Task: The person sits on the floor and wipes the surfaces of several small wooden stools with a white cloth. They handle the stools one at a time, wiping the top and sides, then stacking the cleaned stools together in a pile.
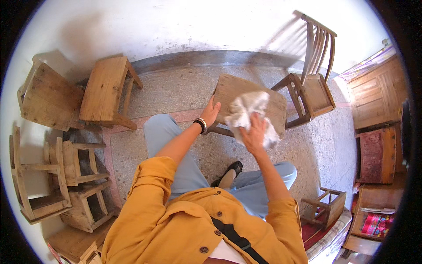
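In front of me stands a low wooden stool (pixel 226 86) with a flat rectangular top. My left hand (pixel 212 111) grips the near left edge of that top, its thumb showing above and the other fingers partly hidden at the side. Pressed against the right half of the seat is a crumpled whitish cloth (pixel 247 105). Over the cloth lies my right hand (pixel 253 133), with fingers bent into the fabric. Part of the cloth hangs past the stool's near edge.
A slatted-back wooden chair (pixel 317 90) stands right of the stool, close to it. Another wooden stool (pixel 103 90) and several stacked ones (pixel 83 167) line the left wall. A small stool (pixel 327 207) rests on a cushioned seat at lower right. Wooden cabinets (pixel 378 94) edge the right.
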